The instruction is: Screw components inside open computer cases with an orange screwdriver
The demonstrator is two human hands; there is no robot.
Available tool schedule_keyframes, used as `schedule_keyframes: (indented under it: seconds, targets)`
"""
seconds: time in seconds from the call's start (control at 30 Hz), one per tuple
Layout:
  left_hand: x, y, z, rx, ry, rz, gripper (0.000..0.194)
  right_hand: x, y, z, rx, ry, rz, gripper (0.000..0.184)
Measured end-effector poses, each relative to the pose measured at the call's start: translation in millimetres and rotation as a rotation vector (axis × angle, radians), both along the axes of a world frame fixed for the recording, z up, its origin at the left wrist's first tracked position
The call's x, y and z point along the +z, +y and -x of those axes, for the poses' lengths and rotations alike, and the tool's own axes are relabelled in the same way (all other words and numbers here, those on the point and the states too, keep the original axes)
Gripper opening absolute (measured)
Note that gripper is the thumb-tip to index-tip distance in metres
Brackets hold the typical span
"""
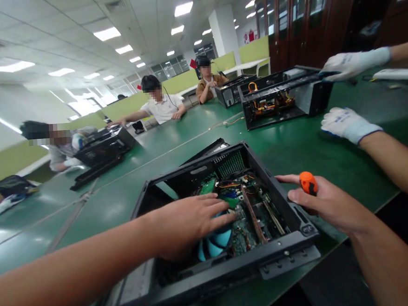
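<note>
An opened black computer case (232,258) lies in front of me, its circuit boards and cables showing. My left hand (197,216) reaches inside it with fingers stretched out over the boards, holding nothing that I can see. Under that palm is a blue fan (215,244), partly covered. A green circuit board (209,186) lies beyond the fingers. At the case's right wall, my right hand (328,200) grips a screwdriver with an orange handle (308,182); its shaft is hidden. The index finger and thumb of this hand are close to the case rim.
Green tables (169,151) stretch ahead. On the right, a co-worker's gloved hands (348,123) are beside another open case (284,96). More people sit across the table with a black case (104,148) and another case (229,93). A dark panel (207,151) lies behind my case.
</note>
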State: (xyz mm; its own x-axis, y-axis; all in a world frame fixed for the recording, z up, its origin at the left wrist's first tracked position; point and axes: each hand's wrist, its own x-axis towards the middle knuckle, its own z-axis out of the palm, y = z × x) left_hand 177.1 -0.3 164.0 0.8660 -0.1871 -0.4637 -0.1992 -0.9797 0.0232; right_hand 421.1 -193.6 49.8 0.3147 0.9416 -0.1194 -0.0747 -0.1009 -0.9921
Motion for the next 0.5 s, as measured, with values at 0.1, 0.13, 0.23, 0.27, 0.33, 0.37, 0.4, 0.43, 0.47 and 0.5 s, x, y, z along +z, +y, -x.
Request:
schedule_keyframes:
  seconds: [0.1, 0.13, 0.23, 0.27, 0.33, 0.37, 0.4, 0.43, 0.47, 0.5]
  targets:
    - [-1.5, 4.0, 6.6, 0.005, 0.016, -0.039, 0.093, 1.0, -0.3, 2.1, 0.006, 0.016, -0.008, 0.067]
    - [-2.1, 5.0, 8.0, 0.002, 0.015, -0.045, 0.093, 1.5, -0.2, 3.1, 0.002, 0.018, -0.009, 0.067]
    - [-6.2, 6.8, 9.7, -0.031, -0.014, -0.047, 0.092, 2.7, 1.9, 6.4, -0.015, 0.038, -0.045, 0.067]
    - [-8.6, 7.0, 9.9, -0.039, -0.027, -0.051, 0.09, 2.9, 3.2, 7.6, -0.014, 0.051, -0.06, 0.067]
    - [-14.0, 6.9, 10.7, -0.033, -0.047, -0.072, 0.088, 3.3, 5.9, 9.9, -0.012, 0.071, -0.082, 0.068]
    - [-16.6, 6.5, 11.3, -0.021, -0.051, -0.086, 0.086, 3.4, 7.0, 11.0, -0.015, 0.074, -0.086, 0.068]
    - [-18.7, 6.0, 12.0, -0.005, -0.052, -0.102, 0.084, 3.6, 7.8, 12.2, -0.021, 0.074, -0.088, 0.068]
    - [-20.2, 5.2, 12.6, 0.013, -0.047, -0.113, 0.084, 3.7, 8.3, 13.4, -0.028, 0.071, -0.091, 0.068]
    - [-20.7, 4.2, 13.1, 0.029, -0.044, -0.116, 0.084, 4.0, 8.4, 14.7, -0.038, 0.068, -0.095, 0.068]
    - [-19.9, 3.1, 13.6, 0.043, -0.043, -0.109, 0.085, 4.4, 8.4, 16.0, -0.048, 0.063, -0.101, 0.069]
